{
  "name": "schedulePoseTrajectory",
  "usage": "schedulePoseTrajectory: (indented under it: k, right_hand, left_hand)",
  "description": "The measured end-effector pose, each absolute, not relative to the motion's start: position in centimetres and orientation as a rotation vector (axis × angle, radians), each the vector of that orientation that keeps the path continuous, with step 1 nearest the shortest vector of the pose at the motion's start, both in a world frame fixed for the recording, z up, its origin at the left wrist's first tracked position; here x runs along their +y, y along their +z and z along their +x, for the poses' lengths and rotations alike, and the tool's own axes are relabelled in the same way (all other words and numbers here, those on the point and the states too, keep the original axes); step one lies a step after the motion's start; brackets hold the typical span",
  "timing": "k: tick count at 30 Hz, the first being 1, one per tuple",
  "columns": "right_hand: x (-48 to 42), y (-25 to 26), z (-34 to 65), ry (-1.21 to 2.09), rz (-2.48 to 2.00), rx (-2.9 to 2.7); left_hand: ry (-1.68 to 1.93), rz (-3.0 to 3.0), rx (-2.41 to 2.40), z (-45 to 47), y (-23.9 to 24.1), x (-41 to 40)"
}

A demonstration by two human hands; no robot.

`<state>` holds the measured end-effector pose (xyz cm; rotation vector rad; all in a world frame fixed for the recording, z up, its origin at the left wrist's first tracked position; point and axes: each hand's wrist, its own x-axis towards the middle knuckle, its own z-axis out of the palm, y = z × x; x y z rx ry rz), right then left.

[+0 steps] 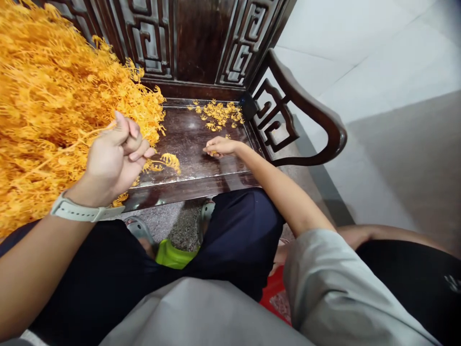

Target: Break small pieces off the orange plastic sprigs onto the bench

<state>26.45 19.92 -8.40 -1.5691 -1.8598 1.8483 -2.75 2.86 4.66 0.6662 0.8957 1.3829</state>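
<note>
**What I'm Wearing**

A pale grey watch strap [84,211] circles the wrist behind my left hand [115,158]. My shirt [201,312] is light grey, and its short sleeve [324,274] leaves the forearm bare. Dark navy trousers [237,235] cover my legs, and I have grey sandals [139,228] on my feet.

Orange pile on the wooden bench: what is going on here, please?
A seated person works at a dark wooden seat. The left hand, with a watch on the wrist, pinches a thin orange stem beside the big pile of orange sprigs on the seat's left side. The right hand reaches across the seat, fingertips down at a small orange piece. A small heap of such pieces lies at the back, near the armrest. One loose sprig lies by the left hand.
</note>
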Motion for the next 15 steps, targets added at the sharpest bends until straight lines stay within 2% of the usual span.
schedulePoseTrajectory:
  k: [2,5,7,9,12,15]
  right_hand:
    - [20.7,-7.6,26.6,1.849,-1.45,-1.727]
    - [22.3,-6.6,27.7,1.574,-1.378,-1.265]
    - [22.9,-6.5,28.4,1.435,-1.477,-0.984]
    - [22.6,-6.9,28.6,1.455,-1.634,-0.86]
    - [20.9,-7.9,27.5,1.685,-1.732,-1.092]
    - [18.8,-7.9,24.8,1.917,-1.562,-1.56]
  left_hand:
    - [1.385,0.647,0.901,-2.7,5.0,3.0]
    - [1.374,0.613,0.917,-2.3,5.2,3.1]
    - [1.357,0.593,0.929,-1.9,5.1,3.2]
    - [1.343,0.568,0.929,-1.6,5.0,3.3]
    - [1.336,0.517,0.893,-1.4,4.7,3.5]
    - [1.389,0.449,0.839,-1.4,4.2,3.8]
